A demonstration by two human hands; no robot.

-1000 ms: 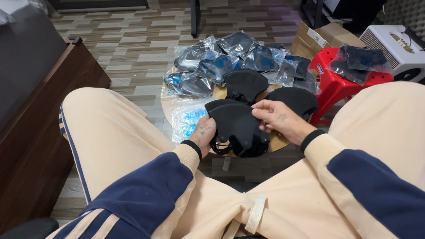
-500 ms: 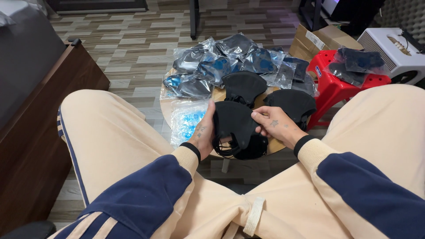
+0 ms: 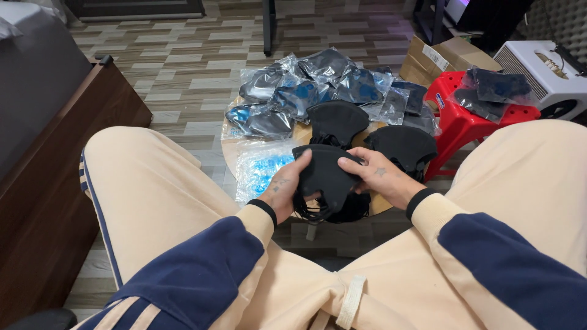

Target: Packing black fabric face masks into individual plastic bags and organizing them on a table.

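Both hands hold one folded black face mask [image 3: 324,174] above a small round wooden table [image 3: 229,160], between my knees. My left hand [image 3: 284,190] grips its left edge, thumb on top. My right hand [image 3: 378,177] pinches its right edge with the fingertips. The mask's ear loops dangle below it. Two more black masks lie on the table, one behind [image 3: 337,120] and one to the right [image 3: 400,145]. A stack of empty clear plastic bags with blue print [image 3: 260,168] lies left of my hands.
Several bagged black masks [image 3: 299,91] are piled at the table's far side. A red plastic stool [image 3: 460,122] carrying more bagged masks stands on the right, beside a cardboard box [image 3: 441,58] and a white appliance [image 3: 541,67]. A dark wooden bed frame [image 3: 67,165] runs along the left.
The mask has been folded narrower between my hands. My right hand shifted from its upper right edge to pinching the right side.
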